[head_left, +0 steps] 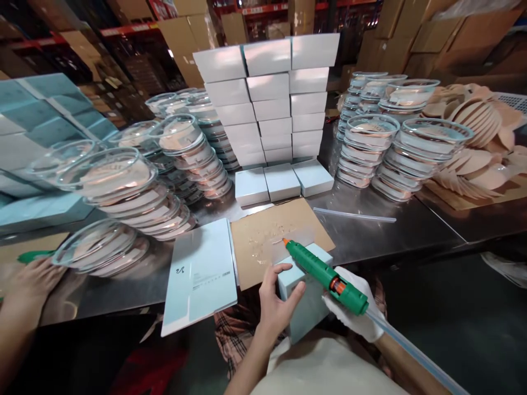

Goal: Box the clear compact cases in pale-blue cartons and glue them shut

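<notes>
Clasping green glue gun (317,267) with right grip (362,322), touching pale box (290,281) with spread left grip (276,307); by slipping, might scorch fingers (280,268) (ungloved there).

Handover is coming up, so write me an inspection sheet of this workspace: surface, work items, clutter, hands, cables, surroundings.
Surface: shiny metal table, brown cardboard on it.
Work items: green glue gun, pale blue box.
Clutter: loose clear stick right of the cardboard.
Hands: left hand bare, touching the box; right hand gloved, holding the glue gun.
Cables: nothing seen.
Surroundings: stacked clear tubs, white boxes, cartons behind; another person's hand at left.
</notes>
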